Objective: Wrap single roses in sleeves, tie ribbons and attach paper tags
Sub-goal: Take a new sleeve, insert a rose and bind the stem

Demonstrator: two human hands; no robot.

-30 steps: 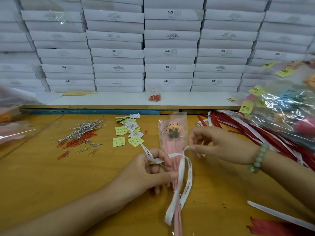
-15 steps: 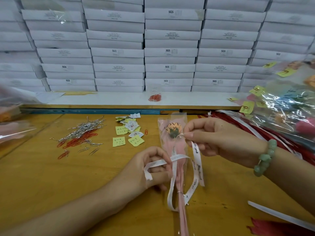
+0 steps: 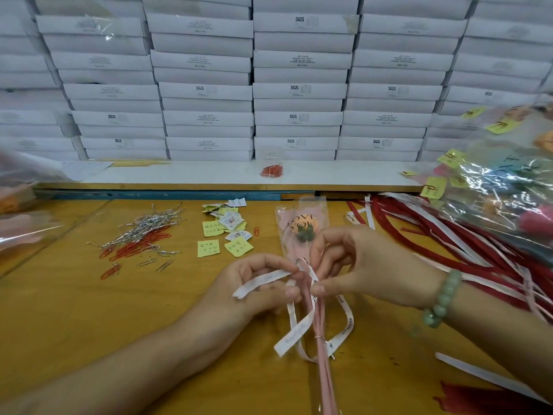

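— Stacked white boxes [image 3: 299, 91] back a yellow table [image 3: 89, 310]. Which step is this?
— Ribbon tying. The sleeved rose [image 3: 300, 226] lies flat mid-table. The left hand [image 3: 257, 292] pinches one end of the white ribbon [image 3: 263, 278], and the right hand [image 3: 368, 271] pinches its crossing at the stem.
— Next?
— Probably cinching the knot, then a paper tag [image 3: 223, 235] from the pile toward the far edge.

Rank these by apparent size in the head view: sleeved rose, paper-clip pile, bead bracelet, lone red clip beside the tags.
1. sleeved rose, which runs off the bottom edge
2. paper-clip pile
3. bead bracelet, though it is nearer the camera
4. lone red clip
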